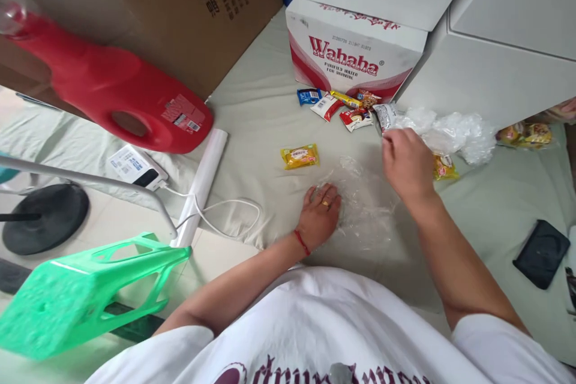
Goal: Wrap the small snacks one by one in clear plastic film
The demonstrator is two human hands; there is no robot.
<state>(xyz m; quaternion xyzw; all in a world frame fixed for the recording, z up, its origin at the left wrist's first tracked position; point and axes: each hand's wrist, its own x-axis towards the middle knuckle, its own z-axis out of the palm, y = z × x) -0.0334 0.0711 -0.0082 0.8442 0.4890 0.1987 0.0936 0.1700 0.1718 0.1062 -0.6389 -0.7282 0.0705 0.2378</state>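
A small silvery snack packet [384, 115] was pinched between the curled fingers of the right hand [406, 163], held just above the pale sheet [261, 114] beside a crumpled clear plastic bag [454, 132]. The left hand [320, 216] was laid palm down, fingers spread and gripping nothing, pressed onto the edge of a flat, glossy, transparent plastic bag [364, 201] spread on the sheet in front of the body. A ring was seen on one finger and a red cord at the wrist. Both forearms were bare and extended forward from white short sleeves, the right one raised and stretched further out.

In the head view, a yellow wrapped snack [299, 156] was seen lying alone on the sheet, near the left hand but apart from it. A cluster of small glossy packets [337, 105], blue, red, white and yellow, was seen against the foot of a white and red cardboard carton [355, 51]. A smooth red plastic jug [112, 93] lay on its side to the left, and a green moulded plastic stool [85, 288] was tipped over below it. A flat black case [542, 252] rested at the right.
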